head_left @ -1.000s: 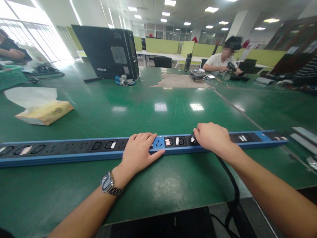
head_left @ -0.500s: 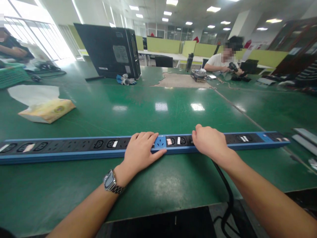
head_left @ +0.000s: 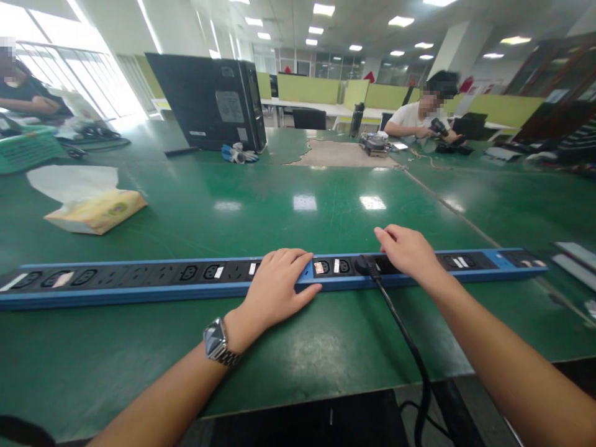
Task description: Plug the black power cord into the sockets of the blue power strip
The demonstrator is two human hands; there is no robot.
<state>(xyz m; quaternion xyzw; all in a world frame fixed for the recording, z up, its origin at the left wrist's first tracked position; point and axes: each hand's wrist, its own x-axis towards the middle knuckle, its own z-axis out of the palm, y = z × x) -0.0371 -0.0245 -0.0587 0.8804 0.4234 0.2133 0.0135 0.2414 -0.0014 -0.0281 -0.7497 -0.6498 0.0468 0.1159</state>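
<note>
A long blue power strip [head_left: 274, 287] with black socket panels lies across the green table. My left hand [head_left: 279, 279], with a watch [head_left: 215, 338] on its wrist, rests over the strip's middle. Its fingers reach over the far edge and its thumb lies along the near edge. Right of it, a black plug [head_left: 362, 265] sits in a socket, its cable [head_left: 404, 329] running down off the table's front. My right hand [head_left: 410, 251] is just right of the plug, apart from it, over the strip. Its fingers are loosely bent with nothing visible in them; the undersides are hidden.
A tissue pack [head_left: 97, 211] lies at the left, near a green basket [head_left: 30, 149]. Farther back stand a black computer case [head_left: 209, 102], gloves [head_left: 239, 153] and a dark bottle [head_left: 356, 120]. Another person [head_left: 421, 118] handles a dark tool across the table. Metal strips [head_left: 577, 267] lie at the right.
My right hand has let go of the plug and moved up and to the right, so the plug now shows in its socket. My left hand stays on the strip.
</note>
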